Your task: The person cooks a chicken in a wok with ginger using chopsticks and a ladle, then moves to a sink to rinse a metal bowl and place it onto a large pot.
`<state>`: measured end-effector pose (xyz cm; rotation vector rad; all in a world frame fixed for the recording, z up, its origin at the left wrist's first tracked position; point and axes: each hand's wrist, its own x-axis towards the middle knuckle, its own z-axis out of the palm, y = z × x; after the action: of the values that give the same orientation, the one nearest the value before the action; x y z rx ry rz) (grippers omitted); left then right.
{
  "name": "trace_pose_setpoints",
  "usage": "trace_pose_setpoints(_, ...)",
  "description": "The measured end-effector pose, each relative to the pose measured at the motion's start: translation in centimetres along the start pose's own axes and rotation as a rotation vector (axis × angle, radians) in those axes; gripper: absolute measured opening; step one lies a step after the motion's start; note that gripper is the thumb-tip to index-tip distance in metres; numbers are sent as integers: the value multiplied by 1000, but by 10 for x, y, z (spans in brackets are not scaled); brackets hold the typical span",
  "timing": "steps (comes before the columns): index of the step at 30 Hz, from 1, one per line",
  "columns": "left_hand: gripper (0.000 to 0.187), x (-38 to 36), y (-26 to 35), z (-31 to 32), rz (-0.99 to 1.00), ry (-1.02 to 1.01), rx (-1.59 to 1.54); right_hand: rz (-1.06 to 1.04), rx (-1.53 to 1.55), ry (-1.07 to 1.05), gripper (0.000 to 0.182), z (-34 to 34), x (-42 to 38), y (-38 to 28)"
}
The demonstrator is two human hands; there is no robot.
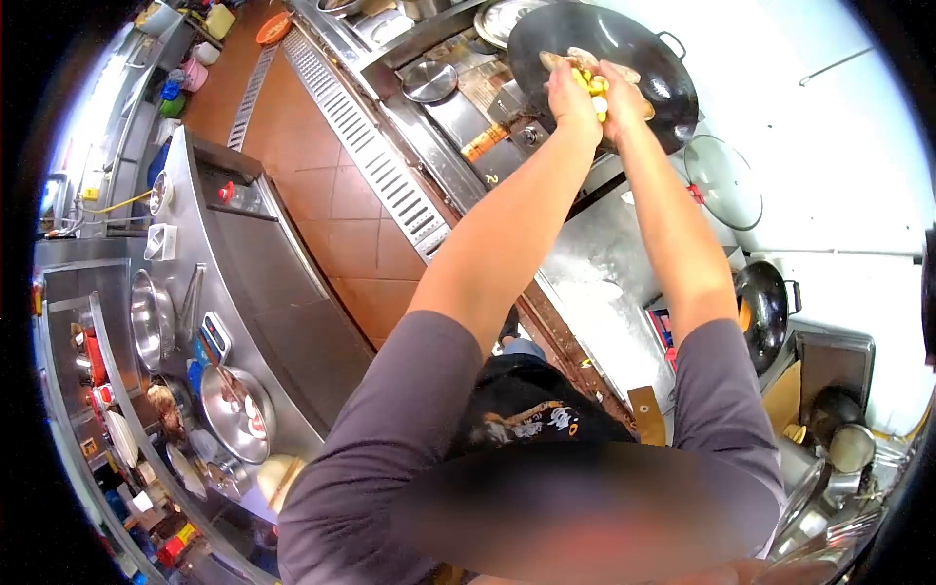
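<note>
Both my arms reach forward over a large black wok (pixel 671 93) on the stove. My left hand (pixel 573 97) and my right hand (pixel 624 97) are cupped side by side above it. Between them lie small yellow pieces (pixel 593 84) with a whitish piece at the lower end. Pale brown pieces (pixel 583 55) show in the wok just past my fingertips, and more lie near my right hand. The wok's handle loop points to the upper right.
A glass lid (pixel 723 182) leans by the white wall. A second black wok (pixel 763 317) sits at the right. Steel bowls (pixel 237 414) and a scale (pixel 216 336) stand on the left counter. A small steel pan (pixel 430 82) is left of the stove.
</note>
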<state>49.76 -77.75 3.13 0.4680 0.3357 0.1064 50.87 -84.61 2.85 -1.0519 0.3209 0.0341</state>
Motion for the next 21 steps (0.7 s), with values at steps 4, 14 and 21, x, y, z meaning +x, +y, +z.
trace_pose_setpoints(4, 54, 36, 37, -9, -200, 44, 155, 33, -300, 12, 43, -3, 65, 4)
trace_pose_setpoints(14, 31, -227, 359, -332, 72, 206, 502, -370, -1, -135, 23, 79, -53, 35)
trace_pose_setpoints(21, 21, -576, 439, -542, 360, 878, 798, 141, -756, -1107, 17, 308, -425, 329)
